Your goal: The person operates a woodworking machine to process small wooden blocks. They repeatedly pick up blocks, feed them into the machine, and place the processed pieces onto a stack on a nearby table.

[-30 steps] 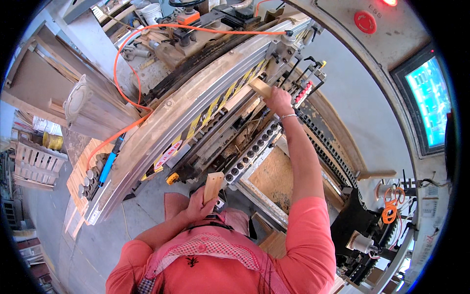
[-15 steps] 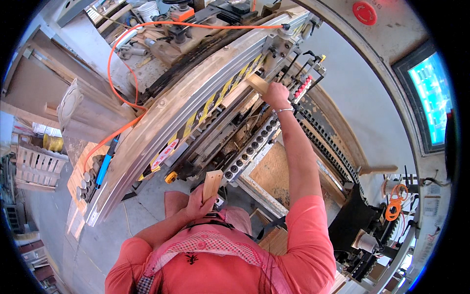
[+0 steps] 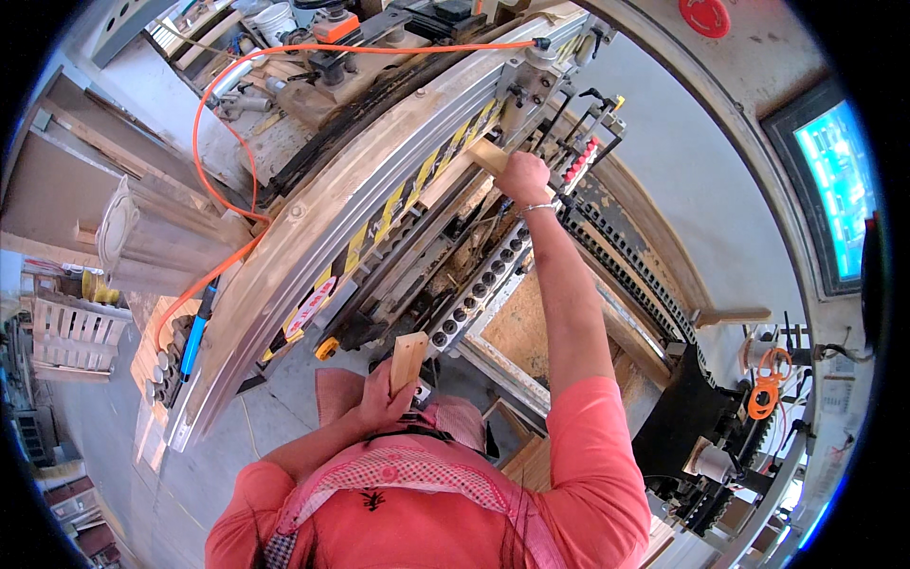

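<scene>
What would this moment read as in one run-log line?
Left hand: grips pale rectangular wooden block | Right hand: holds pale flat wooden piece near black-and-yellow striped strip on machine

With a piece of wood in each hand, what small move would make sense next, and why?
Probably the right hand should steady its wooden piece and settle it by the striped rail: it already holds the piece close there, though contact is unclear. The left hand has a second block near the body, so it seems less pressing.
</scene>
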`<control>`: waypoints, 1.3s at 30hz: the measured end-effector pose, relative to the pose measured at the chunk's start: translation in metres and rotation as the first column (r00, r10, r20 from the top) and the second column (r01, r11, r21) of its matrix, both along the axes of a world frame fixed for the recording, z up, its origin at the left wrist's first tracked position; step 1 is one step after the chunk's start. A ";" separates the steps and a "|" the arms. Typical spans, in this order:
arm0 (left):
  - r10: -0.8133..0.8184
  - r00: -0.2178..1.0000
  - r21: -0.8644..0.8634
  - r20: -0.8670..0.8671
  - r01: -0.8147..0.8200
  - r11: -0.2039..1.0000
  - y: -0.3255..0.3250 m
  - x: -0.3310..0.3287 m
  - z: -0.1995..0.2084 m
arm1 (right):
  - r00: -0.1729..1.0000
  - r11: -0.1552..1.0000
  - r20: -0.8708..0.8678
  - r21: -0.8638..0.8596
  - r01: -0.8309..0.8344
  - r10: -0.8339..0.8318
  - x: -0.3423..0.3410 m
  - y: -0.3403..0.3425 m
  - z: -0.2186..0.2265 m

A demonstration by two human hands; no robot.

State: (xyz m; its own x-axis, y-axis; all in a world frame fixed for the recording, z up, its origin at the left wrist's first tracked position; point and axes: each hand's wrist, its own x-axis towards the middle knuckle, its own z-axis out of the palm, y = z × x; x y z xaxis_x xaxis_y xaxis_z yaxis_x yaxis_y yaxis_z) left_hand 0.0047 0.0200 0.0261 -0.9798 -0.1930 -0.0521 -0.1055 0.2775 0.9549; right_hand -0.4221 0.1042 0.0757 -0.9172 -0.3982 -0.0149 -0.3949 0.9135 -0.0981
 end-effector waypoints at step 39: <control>0.515 0.857 0.150 -0.025 -0.506 0.849 -0.043 0.134 0.069 | 0.944 0.965 -0.208 -0.010 -0.264 0.256 -0.006 0.012 -0.019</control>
